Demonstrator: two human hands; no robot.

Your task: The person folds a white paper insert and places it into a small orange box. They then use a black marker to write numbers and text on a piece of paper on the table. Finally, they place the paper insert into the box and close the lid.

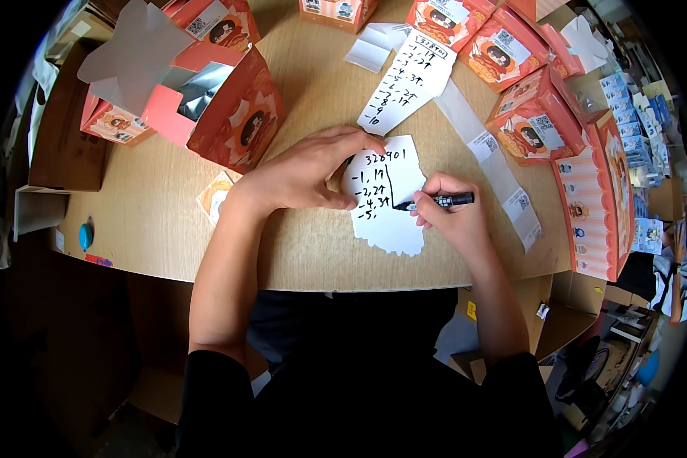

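Observation:
A torn-edged white paper piece [393, 233] lies on the table in front of me, with a handwritten list in black and a line drawn down its middle. My right hand [454, 210] grips a black marker [458, 199], its tip at the paper by the lower end of that line. Across the paper's left edge rests my left hand [305, 172], thumb and fingers apart; a small dark bit shows under its fingers, too hidden to name. Just beyond lies a second white paper piece [397, 95] with a similar handwritten list.
Left of my hands stands an opened red box [240, 114] with silvery packs inside. More red boxes [504, 57] crowd the far right, beside a strip of labels [485, 145]. A striped box [591, 202] stands at the table's right edge. A blue cap [85, 235] lies far left.

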